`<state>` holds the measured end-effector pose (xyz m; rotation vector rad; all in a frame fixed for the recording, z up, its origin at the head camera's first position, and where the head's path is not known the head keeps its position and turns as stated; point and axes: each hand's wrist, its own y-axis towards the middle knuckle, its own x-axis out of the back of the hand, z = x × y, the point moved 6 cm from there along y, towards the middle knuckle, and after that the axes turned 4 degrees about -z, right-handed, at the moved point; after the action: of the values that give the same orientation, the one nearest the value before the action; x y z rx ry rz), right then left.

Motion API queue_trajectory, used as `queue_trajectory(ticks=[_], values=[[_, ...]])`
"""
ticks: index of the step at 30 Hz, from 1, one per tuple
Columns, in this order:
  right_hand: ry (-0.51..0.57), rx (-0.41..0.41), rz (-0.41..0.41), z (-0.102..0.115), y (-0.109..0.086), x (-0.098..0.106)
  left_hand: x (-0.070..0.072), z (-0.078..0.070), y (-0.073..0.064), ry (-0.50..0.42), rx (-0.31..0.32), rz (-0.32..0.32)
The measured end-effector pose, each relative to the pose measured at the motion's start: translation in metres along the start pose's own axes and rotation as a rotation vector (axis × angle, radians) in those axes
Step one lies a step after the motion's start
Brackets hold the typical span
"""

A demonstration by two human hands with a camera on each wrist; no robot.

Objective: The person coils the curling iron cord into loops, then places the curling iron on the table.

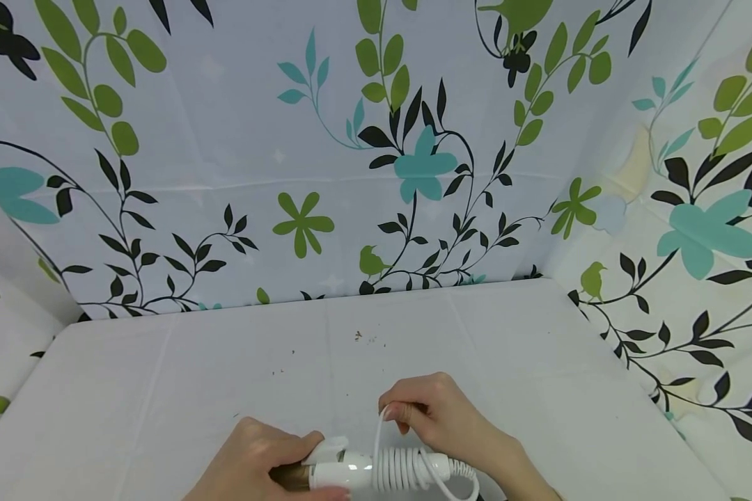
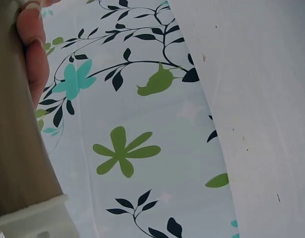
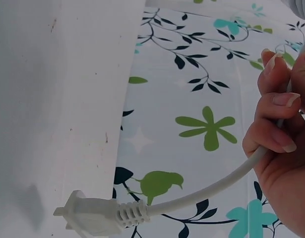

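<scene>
A curling iron (image 1: 354, 473) with a white handle and a brownish-gold barrel (image 2: 21, 129) lies across the bottom of the head view. My left hand (image 1: 260, 459) grips it around the barrel, beside the white clamp lever. White power cord (image 1: 407, 470) is wound in several coils around the handle. Above those coils, my right hand (image 1: 435, 410) pinches a raised length of the cord between thumb and fingers. In the right wrist view the cord passes through the curled fingers (image 3: 271, 134), and its white plug (image 3: 95, 215) hangs free at the end.
A white table (image 1: 163, 390) extends beyond the hands, with several small dark specks (image 1: 358, 336) on its surface. Behind and at the sides hangs a pale curtain (image 1: 238, 153) printed with leaves, flowers and birds.
</scene>
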<state>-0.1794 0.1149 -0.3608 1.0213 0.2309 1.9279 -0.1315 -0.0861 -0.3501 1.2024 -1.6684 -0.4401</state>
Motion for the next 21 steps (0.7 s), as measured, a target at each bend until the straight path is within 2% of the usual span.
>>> queue_trajectory(ticks=[3,6,13,21], values=[[0.008,0.054,-0.043,-0.0001,0.0017,0.0012,0.0018,-0.0034,0.0032,0.009,-0.037,-0.036],[0.012,0.061,-0.064,-0.0007,0.0024,0.0027,0.0035,-0.0064,0.006,0.024,-0.068,-0.068],[0.06,-0.022,-0.076,-0.0019,0.0027,0.0048,0.003,-0.0028,0.0027,0.046,0.017,-0.069],[0.124,-0.117,-0.12,-0.0071,0.0024,0.0079,0.0054,-0.0046,0.0047,0.041,-0.025,-0.112]])
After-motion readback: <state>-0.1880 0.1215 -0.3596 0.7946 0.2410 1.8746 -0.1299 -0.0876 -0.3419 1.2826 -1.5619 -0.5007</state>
